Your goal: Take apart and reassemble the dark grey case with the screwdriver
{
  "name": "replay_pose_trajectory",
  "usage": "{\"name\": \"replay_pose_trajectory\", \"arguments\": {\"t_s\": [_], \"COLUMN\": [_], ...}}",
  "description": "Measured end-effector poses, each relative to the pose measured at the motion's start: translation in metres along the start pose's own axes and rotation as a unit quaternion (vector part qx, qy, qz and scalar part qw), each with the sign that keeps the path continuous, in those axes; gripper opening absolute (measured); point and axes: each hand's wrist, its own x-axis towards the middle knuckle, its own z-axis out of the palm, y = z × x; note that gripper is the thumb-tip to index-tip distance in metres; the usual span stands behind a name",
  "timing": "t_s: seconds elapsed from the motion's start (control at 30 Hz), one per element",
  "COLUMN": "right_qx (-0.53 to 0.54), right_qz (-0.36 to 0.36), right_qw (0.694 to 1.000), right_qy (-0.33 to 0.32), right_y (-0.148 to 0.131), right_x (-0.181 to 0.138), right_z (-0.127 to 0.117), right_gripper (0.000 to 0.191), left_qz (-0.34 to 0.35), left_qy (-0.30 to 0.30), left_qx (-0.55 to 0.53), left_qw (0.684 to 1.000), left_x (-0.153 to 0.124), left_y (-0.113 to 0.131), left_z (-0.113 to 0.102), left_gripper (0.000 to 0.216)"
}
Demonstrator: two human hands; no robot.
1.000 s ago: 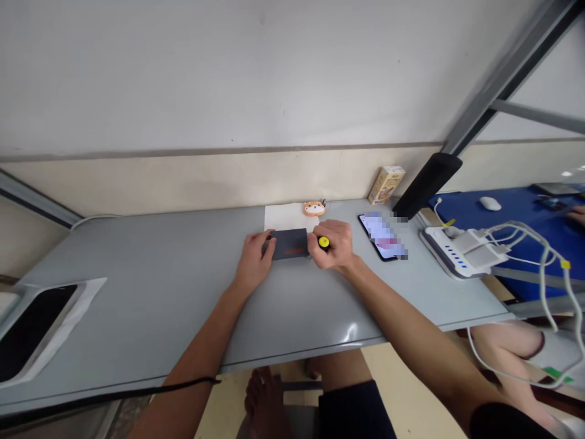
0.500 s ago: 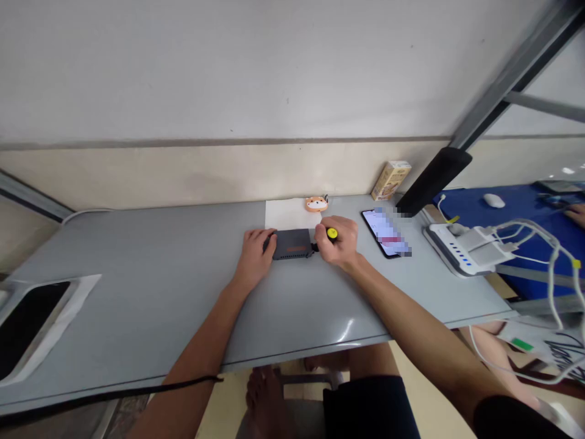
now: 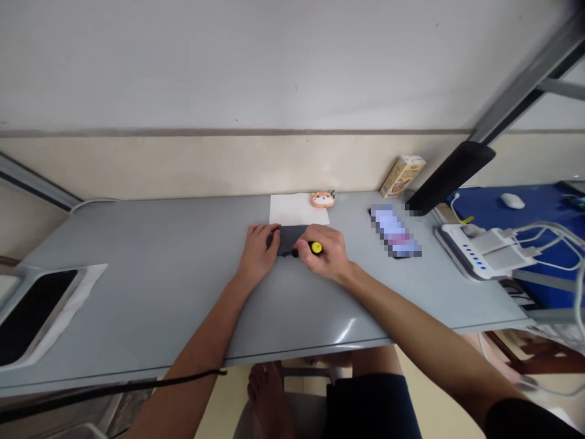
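A flat dark grey box (image 3: 291, 235) lies on the grey desk, with a row of small slots along its near edge. Its left end is gripped by my left hand (image 3: 260, 247), thumb in front and fingers over the top. My right hand (image 3: 326, 250) is closed in a fist around a tool with a black body and a round yellow end (image 3: 317, 247). The tool's dark front part meets the box's near edge, right of the middle; its tip is too small to make out. My right fingers cover the box's right end.
Behind the box are white paper (image 3: 292, 207) and an orange animal-faced case (image 3: 322, 199). To the right lie a phone (image 3: 395, 231), a small carton (image 3: 403, 177) and a power strip (image 3: 479, 253) with cables. A black-screened device (image 3: 39, 314) rests at left.
My right hand has moved left with the tool, from beside the box's right end to its near edge. My left hand keeps its grip. The view has shifted slightly.
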Motion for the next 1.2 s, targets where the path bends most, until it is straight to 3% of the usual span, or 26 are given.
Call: {"name": "replay_pose_trajectory", "arguments": {"t_s": [0.53,0.93,1.2], "right_qx": [0.012,0.007,0.025], "right_qz": [0.093,0.116,0.135], "right_qw": [0.996,0.993,0.99], "right_qy": [0.007,0.008,-0.007], "right_y": [0.005,0.008,0.006], "right_x": [-0.001,-0.001,-0.001], "right_z": [-0.004,-0.005,-0.003], "right_gripper": [0.035,0.037,0.037], "left_qz": [-0.02,0.002,-0.003], "left_qy": [0.044,0.076,0.065], "left_qx": [-0.041,-0.053,-0.05], "left_qw": [0.998,0.996,0.997], "left_x": [0.0,-0.001,-0.001], "left_y": [0.012,0.018,0.019], "left_z": [-0.009,-0.013,-0.014], "left_gripper": [0.025,0.023,0.023]}}
